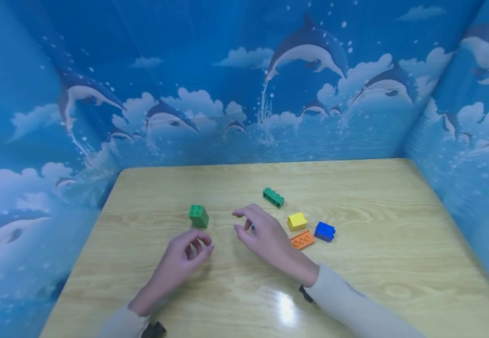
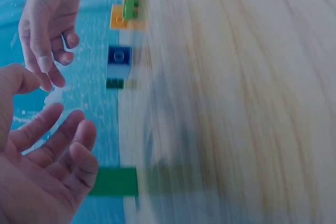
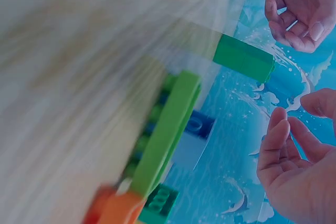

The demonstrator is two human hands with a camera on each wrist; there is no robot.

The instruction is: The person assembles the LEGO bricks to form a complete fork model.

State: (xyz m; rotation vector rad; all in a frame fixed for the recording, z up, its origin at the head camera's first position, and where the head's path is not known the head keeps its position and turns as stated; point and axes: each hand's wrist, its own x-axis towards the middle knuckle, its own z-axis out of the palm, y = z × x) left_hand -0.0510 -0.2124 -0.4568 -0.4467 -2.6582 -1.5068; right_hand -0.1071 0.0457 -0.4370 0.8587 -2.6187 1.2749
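My left hand hovers over the table with fingers loosely curled and nothing between them. Beyond it a tall green brick stands upright, studs on top. My right hand is likewise loosely curled and holds nothing. Under and behind it is a blue brick, of which only a small dark bit shows in the head view. A long light green brick, hidden from the head view, lies beneath the right wrist. A dark green brick lies on its side past the right hand.
To the right of the right hand are a yellow brick, an orange brick with its hollow underside showing and another blue brick. The wooden table meets a dolphin-print backdrop at its back and sides.
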